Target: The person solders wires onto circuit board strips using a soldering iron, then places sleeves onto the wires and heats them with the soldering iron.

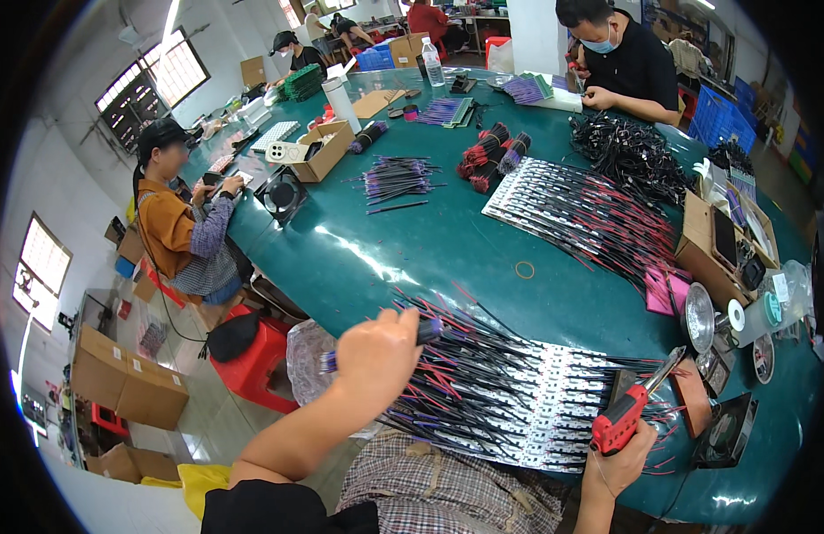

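On my remote feed the green table is the largest thing, spreading from the centre out toward two o'clock. Near its edge, between four and five o'clock, lies a sheet of white boards, black and red wires sprouting from its sides. A second wired sheet lies between two and three, a heap of black cables just beyond it at two. A pile of thin dark wires sits at twelve.

I see the left hand between six and seven, fingers closed round a purple-ended bundle — I cannot tell whether it touches the wires below. At four, the right hand grips a red gun-shaped tool, metal nose pointing toward one o'clock. Smallest — a tan ring at three.
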### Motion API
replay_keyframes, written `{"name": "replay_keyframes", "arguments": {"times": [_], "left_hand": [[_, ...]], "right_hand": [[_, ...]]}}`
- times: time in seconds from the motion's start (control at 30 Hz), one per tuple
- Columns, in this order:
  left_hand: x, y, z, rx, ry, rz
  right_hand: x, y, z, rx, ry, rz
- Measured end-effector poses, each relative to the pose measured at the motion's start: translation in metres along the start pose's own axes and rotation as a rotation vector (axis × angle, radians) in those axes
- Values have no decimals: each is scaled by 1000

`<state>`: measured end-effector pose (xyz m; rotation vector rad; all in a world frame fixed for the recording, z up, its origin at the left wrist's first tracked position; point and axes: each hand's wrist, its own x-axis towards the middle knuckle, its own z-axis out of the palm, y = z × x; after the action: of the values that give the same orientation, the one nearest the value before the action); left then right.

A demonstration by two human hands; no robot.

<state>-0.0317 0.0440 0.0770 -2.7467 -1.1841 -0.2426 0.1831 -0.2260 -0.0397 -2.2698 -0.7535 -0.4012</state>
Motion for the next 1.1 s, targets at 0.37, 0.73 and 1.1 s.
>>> {"name": "replay_keyframes", "arguments": {"times": [0.37,0.73,1.1], "left_hand": [[37,119,-43,-423,-374,659],[91,128,90,-573,-510,505],[105,109,101,-772,-520,394]], "right_hand": [[1,-2,-4,22,-18,17],[-31,21,-45,533,60,465],[-20,-60,-68,910,-324,686]]}}
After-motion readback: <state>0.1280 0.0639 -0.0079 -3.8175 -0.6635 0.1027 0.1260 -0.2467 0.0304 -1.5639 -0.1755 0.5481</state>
